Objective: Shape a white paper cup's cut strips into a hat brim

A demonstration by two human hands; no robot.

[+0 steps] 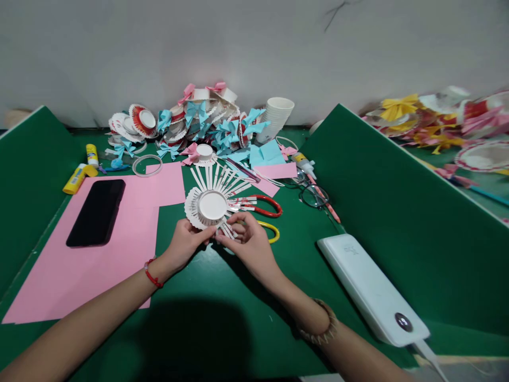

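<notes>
Between my hands is a paper cup (212, 205) cut into strips, its round base facing up. Some strips fan straight out at the top and right, while those on the left are curled into a scalloped edge. My left hand (186, 241) pinches the cup's near edge with thumb and fingers. Close beside it, my right hand (248, 241) is closed on strips at the lower right. Just beyond the right hand lie scissors with a red handle (272, 206) and a yellow handle (273, 231); their blades are hidden under the strips.
Pink paper (119, 270) with a black phone (96, 212) lies at left, near glue sticks (75, 179). Finished cup pieces and blue bows (226, 132) pile at the back beside stacked cups (276, 118). Glasses (314, 195) and a white power bank (371, 286) are at right, inside green partitions (405, 212).
</notes>
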